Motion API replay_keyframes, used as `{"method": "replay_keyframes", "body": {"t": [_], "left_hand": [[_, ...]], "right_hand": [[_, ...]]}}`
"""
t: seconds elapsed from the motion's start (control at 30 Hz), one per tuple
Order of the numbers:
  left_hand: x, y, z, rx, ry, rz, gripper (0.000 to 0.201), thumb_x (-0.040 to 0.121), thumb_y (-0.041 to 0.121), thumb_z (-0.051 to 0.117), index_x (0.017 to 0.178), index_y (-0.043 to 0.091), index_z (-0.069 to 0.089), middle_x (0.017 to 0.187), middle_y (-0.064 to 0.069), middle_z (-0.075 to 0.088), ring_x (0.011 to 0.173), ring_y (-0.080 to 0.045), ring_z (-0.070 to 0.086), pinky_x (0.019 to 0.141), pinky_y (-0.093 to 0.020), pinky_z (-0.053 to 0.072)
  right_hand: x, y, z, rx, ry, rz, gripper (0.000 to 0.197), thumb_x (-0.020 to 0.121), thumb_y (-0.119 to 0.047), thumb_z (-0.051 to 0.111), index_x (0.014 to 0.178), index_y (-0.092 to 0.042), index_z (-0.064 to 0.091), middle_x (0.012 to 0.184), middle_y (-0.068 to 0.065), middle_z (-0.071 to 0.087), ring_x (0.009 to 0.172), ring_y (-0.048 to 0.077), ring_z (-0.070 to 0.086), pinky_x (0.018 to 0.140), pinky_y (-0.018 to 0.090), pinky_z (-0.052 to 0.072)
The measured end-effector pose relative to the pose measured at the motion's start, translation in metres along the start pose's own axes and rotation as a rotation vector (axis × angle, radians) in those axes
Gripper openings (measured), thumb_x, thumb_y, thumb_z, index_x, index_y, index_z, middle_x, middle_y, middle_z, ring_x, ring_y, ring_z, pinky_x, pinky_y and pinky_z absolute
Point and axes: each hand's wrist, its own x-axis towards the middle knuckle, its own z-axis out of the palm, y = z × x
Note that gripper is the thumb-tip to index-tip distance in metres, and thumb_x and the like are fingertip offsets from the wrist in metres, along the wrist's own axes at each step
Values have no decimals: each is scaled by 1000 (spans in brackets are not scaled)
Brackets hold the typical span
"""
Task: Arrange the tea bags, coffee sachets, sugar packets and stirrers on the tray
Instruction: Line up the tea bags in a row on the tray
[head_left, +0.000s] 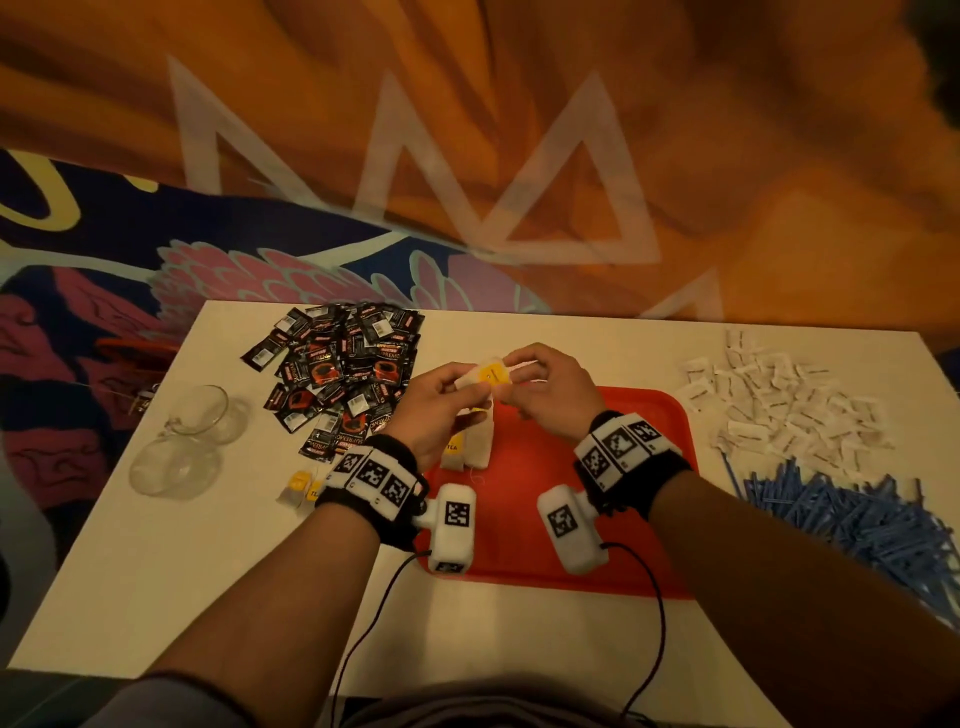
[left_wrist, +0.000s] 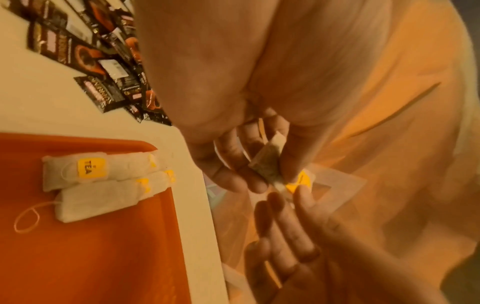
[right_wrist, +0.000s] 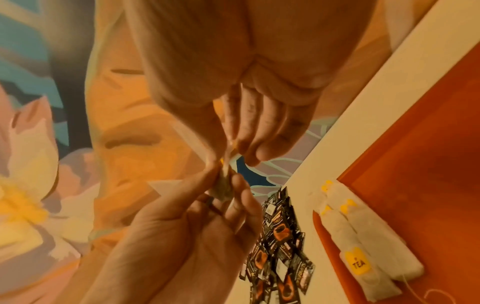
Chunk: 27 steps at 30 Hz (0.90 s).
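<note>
Left hand (head_left: 441, 400) and right hand (head_left: 545, 387) both pinch one tea bag (head_left: 491, 373) above the tray (head_left: 639, 415), far-left corner.

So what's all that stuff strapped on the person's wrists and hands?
Both hands, left hand and right hand, are bare, with no gloves. Each wrist wears a black band faced with white panels printed with black-and-white square code markers. A white boxy unit with its own marker hangs under each wrist, and a thin black cable trails back from each. The forearms are bare.
</note>
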Motion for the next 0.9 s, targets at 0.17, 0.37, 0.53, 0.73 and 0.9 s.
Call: {"method": "replay_keyframes", "body": {"t": [0.17, 0.37, 0.53, 0.73, 0.9], "left_hand": [[-1, 0, 1, 66, 17, 8, 8, 91, 1, 66, 89, 8, 62, 92, -18, 67, 87, -24, 67, 82, -35, 55], [-2, 0, 2, 46, -4, 43, 8, 90, -1, 66, 89, 6, 62, 90, -17, 66, 86, -27, 64, 81, -34, 55], [-2, 7, 0, 194, 43, 163, 8, 90, 8, 70, 91, 16, 71, 89, -7, 70, 86, -19, 65, 81, -33, 53], [-1, 13, -8, 289, 85, 278, 15, 89, 1, 69, 84, 15, 73, 80, -8, 72, 77, -22, 65, 79, -39, 55], [5, 12, -17, 402, 159, 363, 23, 90, -1, 67, 82, 21, 70, 82, 1, 70, 77, -11, 64, 77, -28, 53]], "right_hand": [[1, -6, -2, 23, 38, -16, 26, 77, -3, 74, 69, -27, 68, 66, -7, 67, 62, 8, 62, 66, 28, 50], [3, -7, 1, -5, 33, -66, 24, 78, -6, 76, 71, -27, 66, 72, -7, 67, 67, 11, 62, 72, 30, 53], [0, -6, 5, -94, 113, -145, 17, 80, -10, 75, 74, -22, 65, 70, -10, 63, 63, 0, 58, 62, 13, 46], [-1, -1, 10, 15, 44, -159, 22, 77, -11, 79, 90, -24, 67, 89, -6, 68, 76, 5, 65, 73, 15, 53], [2, 12, 19, -74, 32, -56, 17, 82, -11, 74, 84, -28, 73, 72, -15, 67, 62, -6, 61, 63, 15, 46]]}}
